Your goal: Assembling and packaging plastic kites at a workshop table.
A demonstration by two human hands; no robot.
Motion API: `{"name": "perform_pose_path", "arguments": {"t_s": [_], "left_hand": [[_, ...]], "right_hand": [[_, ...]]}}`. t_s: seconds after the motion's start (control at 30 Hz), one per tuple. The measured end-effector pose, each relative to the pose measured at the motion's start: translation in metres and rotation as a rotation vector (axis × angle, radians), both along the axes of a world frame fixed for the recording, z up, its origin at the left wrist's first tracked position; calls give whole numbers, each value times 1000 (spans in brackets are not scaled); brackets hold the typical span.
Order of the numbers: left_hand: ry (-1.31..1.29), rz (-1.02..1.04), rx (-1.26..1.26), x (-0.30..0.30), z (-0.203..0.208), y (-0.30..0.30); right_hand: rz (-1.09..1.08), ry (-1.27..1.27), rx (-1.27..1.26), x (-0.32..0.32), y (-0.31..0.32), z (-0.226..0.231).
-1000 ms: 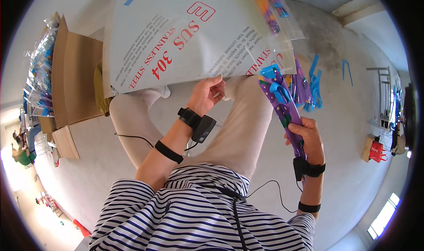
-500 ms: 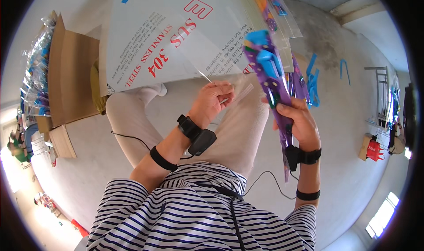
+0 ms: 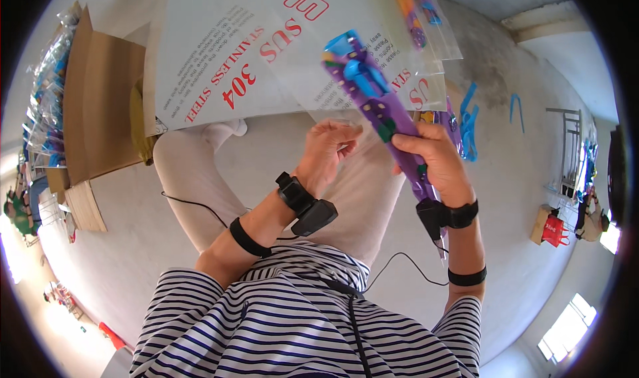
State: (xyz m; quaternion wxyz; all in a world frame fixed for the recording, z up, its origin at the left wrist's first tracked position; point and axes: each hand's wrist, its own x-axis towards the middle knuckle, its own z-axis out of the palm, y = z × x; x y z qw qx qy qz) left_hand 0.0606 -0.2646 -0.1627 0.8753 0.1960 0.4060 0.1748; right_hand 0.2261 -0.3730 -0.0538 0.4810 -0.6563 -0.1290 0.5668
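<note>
My right hand (image 3: 440, 157) grips a long, narrow, purple patterned item (image 3: 381, 112) with a blue plastic piece near its upper end. Its exact kind does not show. The item slants up and left over the table edge, its lower end passing by my right wrist. My left hand (image 3: 328, 150) has its thumb and fingers pinched on the edge of a clear plastic bag (image 3: 327, 114). This bag is hard to make out against the printed surface behind it. The blue end of the purple item lies above my left hand, over the bag.
A white-filmed table (image 3: 200, 52) with red print stands before my knees. Bagged purple and orange items (image 3: 406, 12) lie at its far right. Blue strips (image 3: 469, 122) are on the floor at right. An open cardboard box (image 3: 103, 105) with bagged items beside it stands left.
The upper end of the purple item has swung left toward my left hand, over the clear bag. My right hand has moved slightly left and up. My left hand stays nearly in place.
</note>
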Motion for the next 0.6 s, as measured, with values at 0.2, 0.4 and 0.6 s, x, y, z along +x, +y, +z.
{"name": "perform_pose_path", "arguments": {"t_s": [0.2, 0.4, 0.6], "left_hand": [[28, 0, 10, 4, 7, -7], [98, -27, 354, 1, -3, 0], [35, -94, 107, 4, 12, -2]], "right_hand": [[-28, -8, 6, 4, -2, -17], [-12, 0, 10, -2, -5, -3], [-89, -2, 25, 1, -8, -27]]}}
